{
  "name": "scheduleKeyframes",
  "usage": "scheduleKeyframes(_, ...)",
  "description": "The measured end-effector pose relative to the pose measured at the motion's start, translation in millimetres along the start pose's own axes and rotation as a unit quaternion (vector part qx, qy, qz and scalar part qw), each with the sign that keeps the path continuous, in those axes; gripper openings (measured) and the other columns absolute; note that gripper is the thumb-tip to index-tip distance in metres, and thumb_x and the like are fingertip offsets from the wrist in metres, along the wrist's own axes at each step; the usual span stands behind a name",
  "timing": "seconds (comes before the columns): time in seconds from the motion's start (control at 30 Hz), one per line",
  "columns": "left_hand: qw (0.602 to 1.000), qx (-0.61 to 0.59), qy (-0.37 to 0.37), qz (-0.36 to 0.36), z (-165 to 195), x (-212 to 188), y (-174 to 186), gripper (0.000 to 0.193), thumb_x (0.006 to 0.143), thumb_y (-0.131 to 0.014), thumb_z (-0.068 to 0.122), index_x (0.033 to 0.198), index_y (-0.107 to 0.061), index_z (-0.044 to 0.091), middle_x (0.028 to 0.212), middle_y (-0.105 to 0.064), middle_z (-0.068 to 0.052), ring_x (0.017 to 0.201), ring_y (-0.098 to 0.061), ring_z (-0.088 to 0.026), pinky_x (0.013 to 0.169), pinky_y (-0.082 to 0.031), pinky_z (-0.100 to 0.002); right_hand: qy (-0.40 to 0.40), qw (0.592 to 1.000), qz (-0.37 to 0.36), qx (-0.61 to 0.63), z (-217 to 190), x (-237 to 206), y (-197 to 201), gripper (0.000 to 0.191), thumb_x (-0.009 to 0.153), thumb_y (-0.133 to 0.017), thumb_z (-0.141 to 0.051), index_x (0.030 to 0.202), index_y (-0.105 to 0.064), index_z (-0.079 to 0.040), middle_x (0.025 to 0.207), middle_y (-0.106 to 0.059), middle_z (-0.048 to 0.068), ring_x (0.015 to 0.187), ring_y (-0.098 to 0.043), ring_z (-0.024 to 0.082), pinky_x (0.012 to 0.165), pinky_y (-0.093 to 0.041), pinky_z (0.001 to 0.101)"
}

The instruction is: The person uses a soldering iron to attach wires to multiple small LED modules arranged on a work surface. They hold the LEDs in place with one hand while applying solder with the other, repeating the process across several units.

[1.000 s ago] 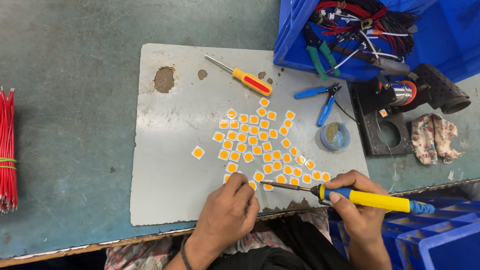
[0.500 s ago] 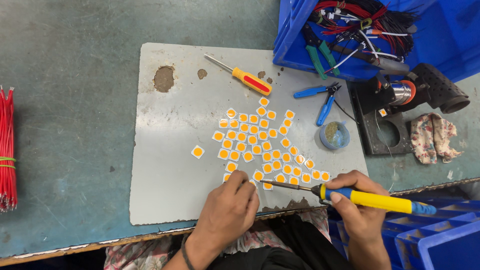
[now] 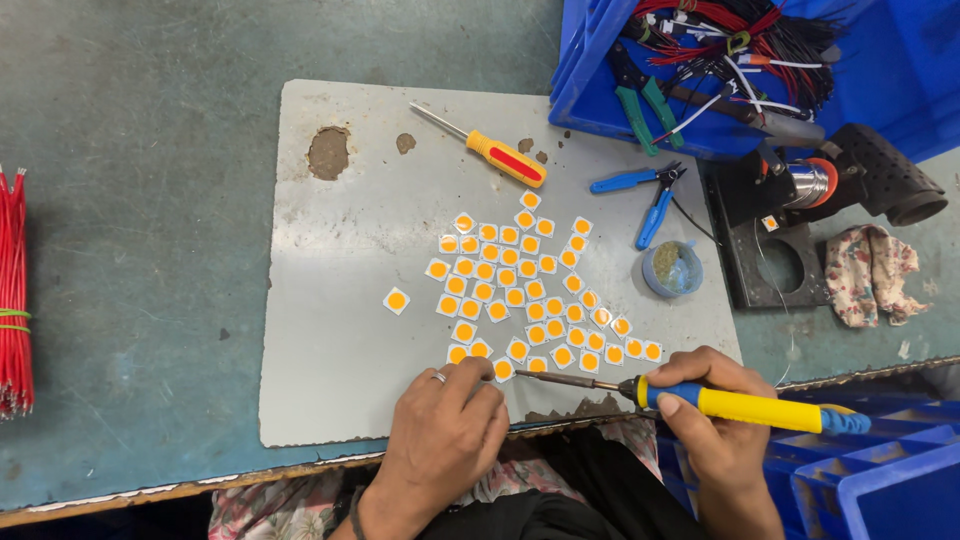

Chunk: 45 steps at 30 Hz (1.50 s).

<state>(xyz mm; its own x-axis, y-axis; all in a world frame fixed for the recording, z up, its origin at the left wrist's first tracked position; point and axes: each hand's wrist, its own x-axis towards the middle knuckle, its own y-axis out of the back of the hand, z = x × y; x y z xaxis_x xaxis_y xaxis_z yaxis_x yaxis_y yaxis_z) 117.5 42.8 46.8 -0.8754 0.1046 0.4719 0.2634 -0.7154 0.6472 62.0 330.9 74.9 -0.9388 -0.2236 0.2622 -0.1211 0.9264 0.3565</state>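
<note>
Head view, right hand [image 3: 715,420] gripping yellow-handled soldering iron [image 3: 740,405], tip at near edge of orange square chips [image 3: 530,290] on grey mat [image 3: 340,300], left hand [image 3: 445,435] fingers pressed on one chip, table [image 3: 140,150].

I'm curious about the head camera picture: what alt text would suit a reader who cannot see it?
A right hand holds a yellow-handled soldering iron with its tip at small orange-centred squares on a grey mat, beside the left hand. A screwdriver, blue cutters and a blue bin lie beyond.
</note>
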Motion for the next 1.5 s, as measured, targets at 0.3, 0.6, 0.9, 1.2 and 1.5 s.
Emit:
scheduleKeyframes(0.3,1.0,0.002,0.0,0.001,-1.0,1.7,-2.3,0.011,0.078,-0.074,0.009,0.082,-0.065,0.004,0.101,-0.064,-0.009,0.073,-0.063,-0.027,0.066,-0.049,-0.04,0.005,1.0,-0.007,0.006,-1.0,1.5,-2.4,0.016,0.081,-0.071,-0.008,0.093,-0.071,0.003,0.086,-0.071,0.01,0.079,-0.066,0.013,0.074,-0.05,0.0239)
scheduleKeyframes(0.6,1.0,0.009,-0.004,0.001,-1.2,5.6,-4.2,0.01,0.079,-0.073,0.008,0.083,-0.065,0.003,0.102,-0.064,-0.01,0.073,-0.062,-0.028,0.067,-0.05,-0.04,0.008,1.0,-0.01,-0.005,-2.4,4.6,-1.5,0.016,0.082,-0.07,-0.009,0.093,-0.071,0.003,0.087,-0.071,0.01,0.079,-0.066,0.013,0.074,-0.05,0.0244)
scheduleKeyframes(0.9,0.994,-0.069,0.074,0.048,-2.5,0.7,2.6,0.008,0.081,-0.072,0.007,0.082,-0.064,0.004,0.095,-0.061,-0.009,0.076,-0.064,-0.03,0.066,-0.052,-0.04,0.016,1.0,0.006,-0.006,-1.6,3.7,-0.5,0.017,0.081,-0.071,-0.009,0.094,-0.071,0.003,0.087,-0.069,0.009,0.08,-0.063,0.013,0.075,-0.048,0.0239)
scheduleKeyframes(1.2,0.993,-0.096,0.055,0.029,-8.8,-9.2,7.2,0.013,0.081,-0.068,0.003,0.091,-0.061,0.0,0.105,-0.061,-0.016,0.088,-0.065,-0.034,0.076,-0.055,-0.041,0.024,1.0,-0.004,-0.008,-5.7,10.9,-7.2,0.017,0.082,-0.07,-0.01,0.094,-0.07,0.002,0.088,-0.07,0.009,0.08,-0.064,0.013,0.075,-0.049,0.0237)
scheduleKeyframes(1.5,0.999,-0.032,-0.002,0.006,-11.5,-11.1,5.5,0.013,0.083,-0.072,0.007,0.09,-0.062,0.002,0.113,-0.062,-0.015,0.097,-0.065,-0.033,0.081,-0.055,-0.04,0.002,1.0,-0.02,0.019,-10.3,12.7,-17.9,0.016,0.081,-0.071,-0.008,0.092,-0.071,0.003,0.085,-0.069,0.009,0.079,-0.063,0.012,0.074,-0.049,0.0238)
